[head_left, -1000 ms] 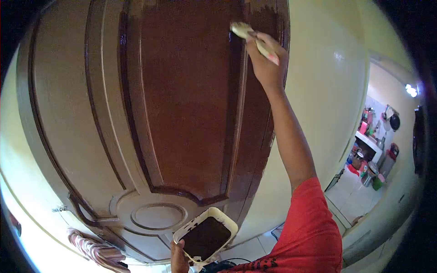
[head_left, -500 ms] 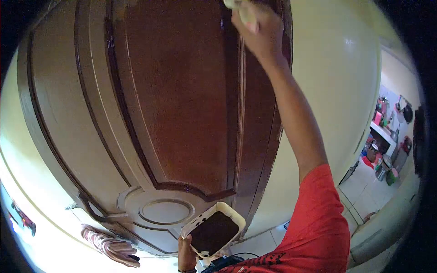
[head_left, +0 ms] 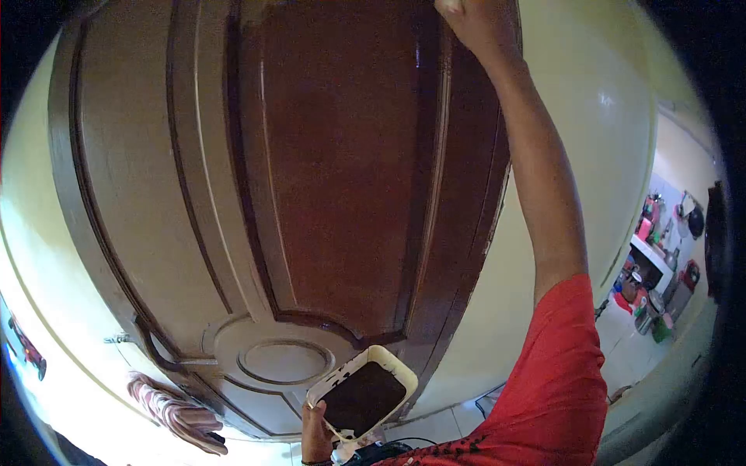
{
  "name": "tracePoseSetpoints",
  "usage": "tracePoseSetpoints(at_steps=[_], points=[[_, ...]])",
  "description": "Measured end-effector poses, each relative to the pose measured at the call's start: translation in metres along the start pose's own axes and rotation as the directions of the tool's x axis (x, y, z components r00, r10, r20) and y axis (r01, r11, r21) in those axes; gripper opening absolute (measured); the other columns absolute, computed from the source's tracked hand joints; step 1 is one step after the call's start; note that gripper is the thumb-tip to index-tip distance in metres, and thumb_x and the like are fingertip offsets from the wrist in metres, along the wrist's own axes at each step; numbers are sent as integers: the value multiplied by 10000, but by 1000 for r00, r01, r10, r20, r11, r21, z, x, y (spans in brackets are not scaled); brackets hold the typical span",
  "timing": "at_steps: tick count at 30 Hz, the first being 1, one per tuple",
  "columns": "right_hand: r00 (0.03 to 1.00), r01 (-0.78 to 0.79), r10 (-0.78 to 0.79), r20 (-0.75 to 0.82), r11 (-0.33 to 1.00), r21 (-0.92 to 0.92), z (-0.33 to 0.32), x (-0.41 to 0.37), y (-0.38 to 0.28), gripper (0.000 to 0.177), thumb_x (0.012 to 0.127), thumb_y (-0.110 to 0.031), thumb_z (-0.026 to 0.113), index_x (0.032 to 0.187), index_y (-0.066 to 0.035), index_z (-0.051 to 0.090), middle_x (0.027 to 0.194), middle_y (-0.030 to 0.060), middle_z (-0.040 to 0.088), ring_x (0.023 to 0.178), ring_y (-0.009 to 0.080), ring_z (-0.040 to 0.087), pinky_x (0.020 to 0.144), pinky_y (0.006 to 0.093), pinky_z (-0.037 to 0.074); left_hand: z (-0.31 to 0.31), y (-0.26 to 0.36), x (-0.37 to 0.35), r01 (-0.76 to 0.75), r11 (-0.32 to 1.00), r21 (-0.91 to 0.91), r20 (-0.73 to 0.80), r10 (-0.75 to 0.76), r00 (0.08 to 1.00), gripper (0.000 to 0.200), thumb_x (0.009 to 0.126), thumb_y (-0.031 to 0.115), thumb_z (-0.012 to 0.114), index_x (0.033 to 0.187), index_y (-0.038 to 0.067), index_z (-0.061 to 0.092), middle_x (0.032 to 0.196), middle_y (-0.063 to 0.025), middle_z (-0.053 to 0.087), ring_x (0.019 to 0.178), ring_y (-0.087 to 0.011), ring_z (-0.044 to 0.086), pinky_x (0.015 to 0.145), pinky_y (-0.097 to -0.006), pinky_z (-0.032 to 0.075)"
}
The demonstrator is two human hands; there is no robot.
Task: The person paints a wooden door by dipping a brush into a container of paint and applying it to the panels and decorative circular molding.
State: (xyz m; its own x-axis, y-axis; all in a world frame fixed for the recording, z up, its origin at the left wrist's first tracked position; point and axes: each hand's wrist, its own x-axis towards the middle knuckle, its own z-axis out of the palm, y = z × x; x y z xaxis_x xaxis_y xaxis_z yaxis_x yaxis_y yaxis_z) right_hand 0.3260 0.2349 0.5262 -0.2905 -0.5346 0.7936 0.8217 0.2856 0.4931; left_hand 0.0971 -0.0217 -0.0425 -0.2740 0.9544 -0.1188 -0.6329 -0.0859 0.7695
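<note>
My left hand grips the near left edge of a cream plastic tub that holds dark brown liquid. High up at the top edge of the view, my right hand is raised against the right side of a carved wooden door, with its fingers curled and partly cut off by the frame. Whatever it holds lies out of sight. Dark, glossy brown covers the door's tall right panel, while the left panel is paler.
A cream wall borders the door on the right. Striped cloth lies at the lower left, near the door handle. Kitchen items show through an opening at the far right.
My right hand has gone up and to the right, partly out of the frame. The door appears shifted rightward in view. My left hand and the tub look nearly unmoved.
</note>
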Motion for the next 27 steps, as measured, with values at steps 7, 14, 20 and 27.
tracePoseSetpoints(at_steps=[7, 14, 20, 27], points=[[974, -83, 75, 215, 996, 29, -59, -27, -22, 301, 805, -220, 727, 1064, -73, 685, 933, 133, 694, 871, 318, 674, 762, 391, 539, 16, 9, -3, -101, 994, -48, 103, 106, 989, 499, 966, 302, 532, 1373, 38, 419, 1336, -141, 541, 1210, -267, 543, 1006, -408, 453], [972, 34, 26, -232, 967, 253, 11, 29, 17, 114, 862, -117, 597, 899, -12, 625, 748, 136, 603, 686, 316, 598, 632, 438, 489, 16, 9, -7, -43, 999, -3, 24, 43, 999, 476, 975, 285, 505, 1371, 35, 419, 1336, -142, 538, 1212, -273, 545, 1010, -415, 454], [979, -181, 168, 113, 975, 125, -17, -40, -22, 248, 835, -178, 694, 1045, -45, 693, 896, 135, 697, 797, 284, 680, 712, 379, 539, 14, 19, -4, 6, 1000, 11, 126, -7, 992, 537, 970, 327, 506, 1401, 28, 393, 1362, -158, 519, 1240, -277, 526, 1016, -417, 451], [869, 32, 281, -407, 789, 614, 29, -19, -36, 228, 893, -173, 648, 1085, -59, 697, 980, 125, 710, 848, 267, 682, 758, 370, 545, 0, 29, 12, 101, 992, 80, 167, -113, 980, 686, 936, 436, 552, 1432, 4, 355, 1410, -166, 480, 1263, -294, 505, 1049, -417, 420]])
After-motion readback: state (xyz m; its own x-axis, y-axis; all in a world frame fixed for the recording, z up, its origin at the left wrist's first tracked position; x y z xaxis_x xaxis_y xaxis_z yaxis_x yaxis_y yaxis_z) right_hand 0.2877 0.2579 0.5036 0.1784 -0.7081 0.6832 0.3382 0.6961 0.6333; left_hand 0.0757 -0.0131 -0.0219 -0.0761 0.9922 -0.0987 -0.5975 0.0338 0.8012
